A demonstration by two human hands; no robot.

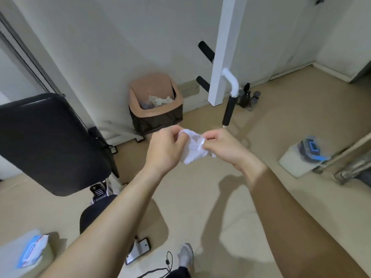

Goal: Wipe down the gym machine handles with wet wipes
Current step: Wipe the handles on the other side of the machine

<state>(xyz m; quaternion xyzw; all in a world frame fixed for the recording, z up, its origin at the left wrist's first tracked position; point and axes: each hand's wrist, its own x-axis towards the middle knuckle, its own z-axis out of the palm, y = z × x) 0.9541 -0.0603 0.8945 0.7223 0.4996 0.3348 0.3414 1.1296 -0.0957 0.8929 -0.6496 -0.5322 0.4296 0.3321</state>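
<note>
Both hands meet in the middle of the view, each pinching a crumpled white wet wipe between them. The left hand grips its left edge with curled fingers, the right hand nips the right edge — most of the wipe's upper part is covered by the fingers, so its full shape cannot be made out.

Farther off, a black handle hangs from a white curved tube on the white machine post, whose top is cut off by the frame. Two more black grips stick out on the post's left, partly hidden behind it.

Against the far wall stands a brown bin with crumpled white material inside. At left, a black padded seat is cropped by the edge. In the near left corner lies a blue-and-white wipes pack on something pale — blurred. At right, a white container with a blue lid sits on the floor; small dark bottles beyond the post are too blurred to read.
</note>
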